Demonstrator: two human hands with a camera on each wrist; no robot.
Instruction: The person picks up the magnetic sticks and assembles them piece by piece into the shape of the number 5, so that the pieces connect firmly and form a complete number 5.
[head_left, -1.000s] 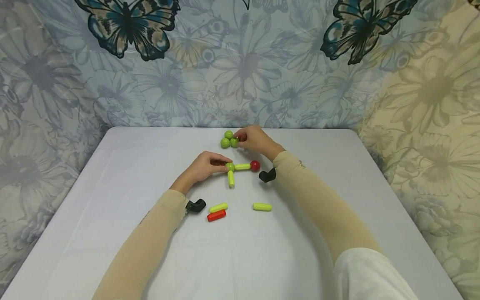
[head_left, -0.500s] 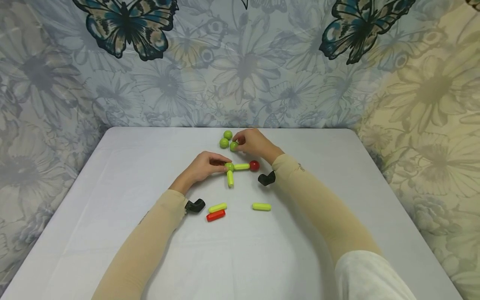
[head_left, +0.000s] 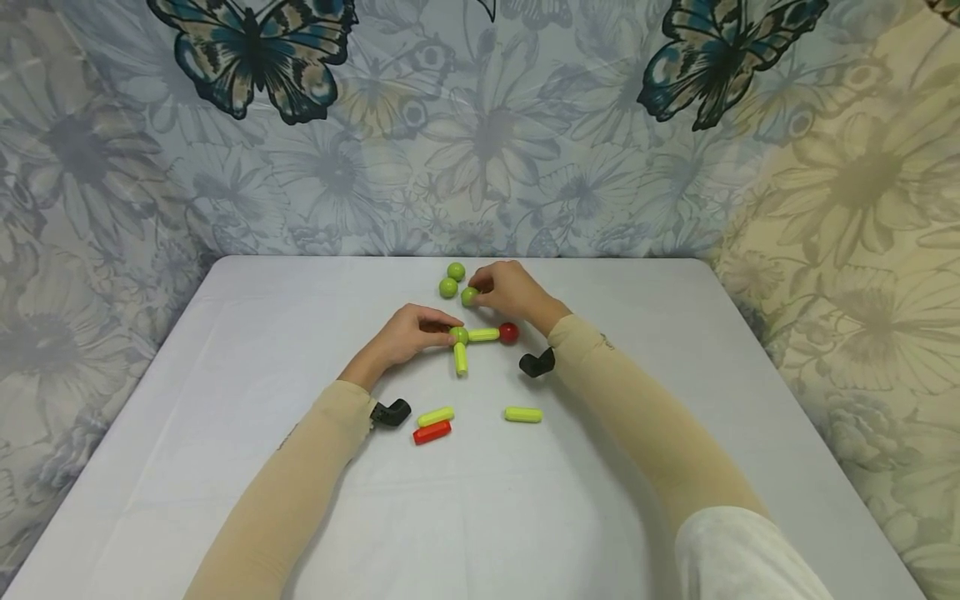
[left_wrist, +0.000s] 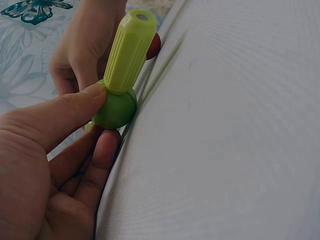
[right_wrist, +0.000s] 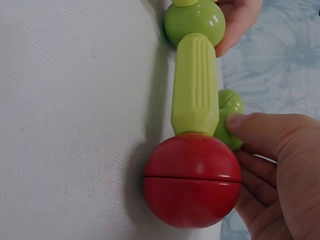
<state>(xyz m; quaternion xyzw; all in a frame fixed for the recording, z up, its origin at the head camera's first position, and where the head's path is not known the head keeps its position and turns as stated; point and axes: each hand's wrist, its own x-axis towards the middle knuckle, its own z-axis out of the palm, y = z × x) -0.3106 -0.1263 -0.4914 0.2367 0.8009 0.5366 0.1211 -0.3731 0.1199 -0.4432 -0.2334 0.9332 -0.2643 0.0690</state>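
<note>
My left hand (head_left: 408, 335) pinches a green ball (left_wrist: 116, 109) between thumb and fingers. Two yellow-green ribbed rods join that ball: one rod (head_left: 461, 360) points toward the front, the other rod (right_wrist: 195, 85) runs right to a red ball (head_left: 508, 333). At the back, my right hand (head_left: 510, 290) has thumb and fingertips on a loose green ball (head_left: 468, 297). Two more green balls (head_left: 447, 287) sit just left of it. The right wrist view shows the thumb against green (right_wrist: 227, 135), partly hidden behind the rod and red ball.
Nearer the front of the white table (head_left: 600, 500) lie a yellow-green rod (head_left: 436, 417) and a red rod (head_left: 432, 432), side by side. Another yellow-green rod (head_left: 522, 414) lies to their right. A patterned wall (head_left: 487, 167) stands behind the table's far edge.
My right hand has drawn one green ball slightly toward the front, apart from the other two. The left hand and the joined piece have stayed put.
</note>
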